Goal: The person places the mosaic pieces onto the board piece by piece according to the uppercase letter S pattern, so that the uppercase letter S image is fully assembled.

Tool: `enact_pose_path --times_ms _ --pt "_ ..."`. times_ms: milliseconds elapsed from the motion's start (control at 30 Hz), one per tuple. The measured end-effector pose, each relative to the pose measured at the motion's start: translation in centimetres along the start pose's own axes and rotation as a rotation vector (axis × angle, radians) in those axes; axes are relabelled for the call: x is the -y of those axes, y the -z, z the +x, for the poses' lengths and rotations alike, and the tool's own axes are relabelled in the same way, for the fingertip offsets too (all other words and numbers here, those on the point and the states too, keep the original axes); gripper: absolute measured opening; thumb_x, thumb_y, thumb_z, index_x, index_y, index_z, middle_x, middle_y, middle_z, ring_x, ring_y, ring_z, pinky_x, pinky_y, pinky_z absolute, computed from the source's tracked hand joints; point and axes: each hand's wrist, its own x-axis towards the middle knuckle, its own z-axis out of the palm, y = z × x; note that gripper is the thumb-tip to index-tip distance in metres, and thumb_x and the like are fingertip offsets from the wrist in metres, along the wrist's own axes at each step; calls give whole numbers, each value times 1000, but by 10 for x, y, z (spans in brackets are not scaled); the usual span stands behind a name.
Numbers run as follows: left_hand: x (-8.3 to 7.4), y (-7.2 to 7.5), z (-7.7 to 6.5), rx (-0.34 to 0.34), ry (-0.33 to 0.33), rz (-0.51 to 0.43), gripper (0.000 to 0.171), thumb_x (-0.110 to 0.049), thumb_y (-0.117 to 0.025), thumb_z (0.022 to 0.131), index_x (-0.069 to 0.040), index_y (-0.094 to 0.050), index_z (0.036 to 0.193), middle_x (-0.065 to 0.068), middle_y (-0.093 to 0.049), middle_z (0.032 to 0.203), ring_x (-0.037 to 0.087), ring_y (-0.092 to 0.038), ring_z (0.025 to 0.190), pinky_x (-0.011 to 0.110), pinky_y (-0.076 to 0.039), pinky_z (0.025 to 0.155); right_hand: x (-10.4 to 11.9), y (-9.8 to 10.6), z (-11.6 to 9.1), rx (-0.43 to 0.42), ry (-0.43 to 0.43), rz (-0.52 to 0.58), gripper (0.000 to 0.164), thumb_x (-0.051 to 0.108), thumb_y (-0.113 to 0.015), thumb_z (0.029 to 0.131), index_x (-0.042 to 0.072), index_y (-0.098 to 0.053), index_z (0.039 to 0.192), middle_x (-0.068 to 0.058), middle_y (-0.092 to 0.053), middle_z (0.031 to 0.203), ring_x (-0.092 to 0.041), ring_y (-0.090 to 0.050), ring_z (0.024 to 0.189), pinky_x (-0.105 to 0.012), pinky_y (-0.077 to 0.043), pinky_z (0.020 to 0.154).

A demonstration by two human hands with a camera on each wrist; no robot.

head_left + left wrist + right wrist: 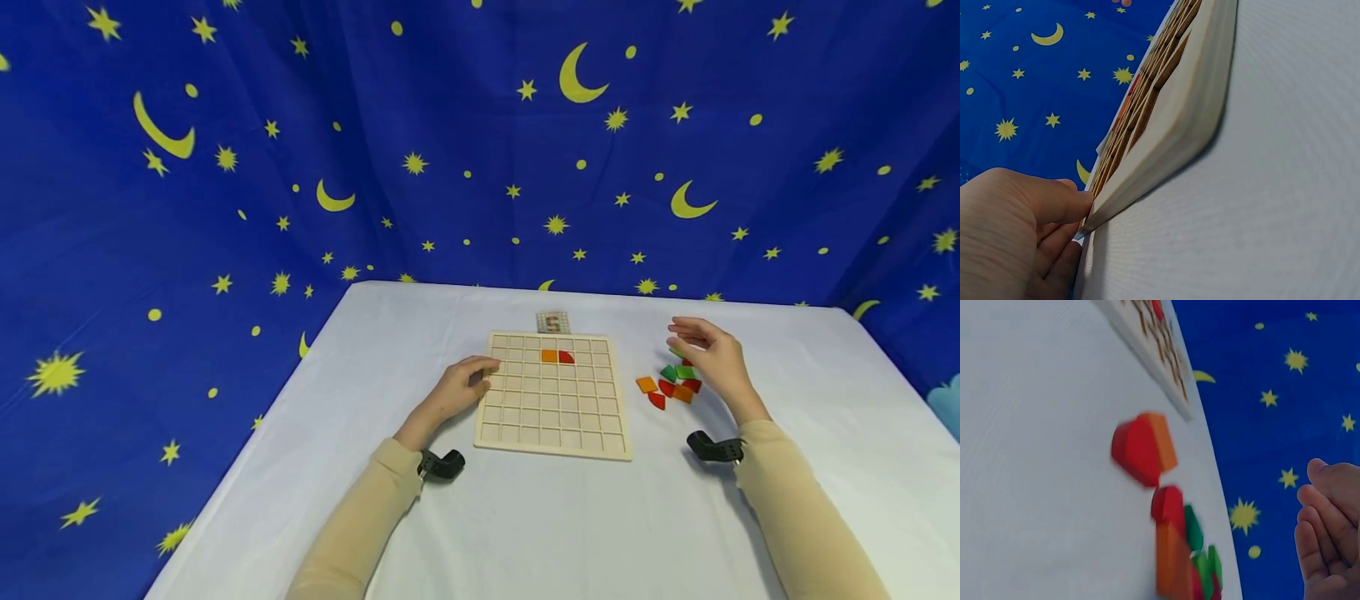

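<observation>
A square wooden grid board (553, 407) lies on the table, with an orange square tile (550, 356) and a red quarter-round tile (566, 357) side by side in its upper cells. My left hand (453, 390) grips the board's left edge, the thumb (1063, 200) on the rim in the left wrist view. Over the far side of a loose pile of tiles hovers my right hand (712, 357), fingers nearly straight and together, with no tile visible in it. The pile holds red, orange and green pieces, such as a green tile (686, 372); the hand partly hides some.
Behind the board lies a small patterned card (552, 322) with a figure on its grid. A white cloth (540, 525) covers the table. Blue fabric (480, 100) with yellow stars and moons hangs along the back and sides. Each wrist bears a black camera mount (442, 464).
</observation>
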Motion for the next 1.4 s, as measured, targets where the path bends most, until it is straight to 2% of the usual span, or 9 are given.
enact_pose_path --times_ms 200,367,533,600,667,767,833,967,1400 --pt "-2 1 0 4 12 -10 36 -1 -60 90 0 -59 125 13 -56 126 27 -52 117 37 -42 98 32 19 -17 -10 -80 29 44 27 -65 90 3 -58 126 -15 -63 114 -6 -57 94 -5 -44 75" --pt "-2 1 0 8 14 -16 36 -1 -60 90 1 -59 125 14 -57 125 27 -52 117 37 -42 99 23 24 -25 -21 -149 -49 41 22 -61 93 -2 -56 126 -21 -61 116 3 -53 89 -6 -44 76" --pt "-1 2 -1 2 7 -13 36 0 -61 89 1 -59 125 14 -58 124 27 -52 117 37 -42 99 5 24 -26 51 -162 -135 39 17 -58 95 -3 -54 128 -22 -62 116 -21 -60 97 -14 -48 78" --pt "-1 2 -1 -2 5 -10 36 1 -61 88 1 -60 124 14 -58 123 27 -53 117 37 -42 99 3 25 -25 91 -150 -146 40 16 -58 95 -4 -52 129 -23 -61 116 -32 -60 99 -13 -48 77" --pt "-2 2 -1 -2 5 -8 35 1 -61 88 1 -60 124 14 -58 123 27 -53 116 37 -42 99 3 25 -25 122 -137 -148 41 14 -59 94 -5 -51 130 -24 -60 117 -34 -60 99 -8 -45 73" --pt "-2 1 0 -2 8 -7 36 0 -61 88 1 -60 124 13 -58 123 26 -54 115 37 -43 98 2 26 -24 155 -120 -149 42 13 -60 93 -5 -50 131 -25 -59 118 -37 -59 101 -17 -49 78" --pt "-2 1 0 1 13 -9 35 0 -61 89 1 -60 124 13 -58 123 26 -54 115 36 -43 98 2 26 -23 174 -117 -152 43 12 -59 93 -5 -50 131 -25 -58 119 -38 -58 102 -30 -51 84" --pt "-2 1 0 -4 7 -9 35 0 -61 89 0 -60 124 13 -58 123 26 -54 115 35 -43 98 2 26 -22 199 -120 -165 43 10 -59 93 -5 -48 132 -26 -57 120 -40 -56 104 -52 -43 91" --pt "-1 0 -1 -8 4 2 36 0 -61 88 0 -60 124 12 -59 122 26 -54 115 36 -42 98 1 24 -23 180 -112 -199 41 13 -59 93 -3 -51 130 -26 -60 114 -40 -57 102 -55 -43 90"
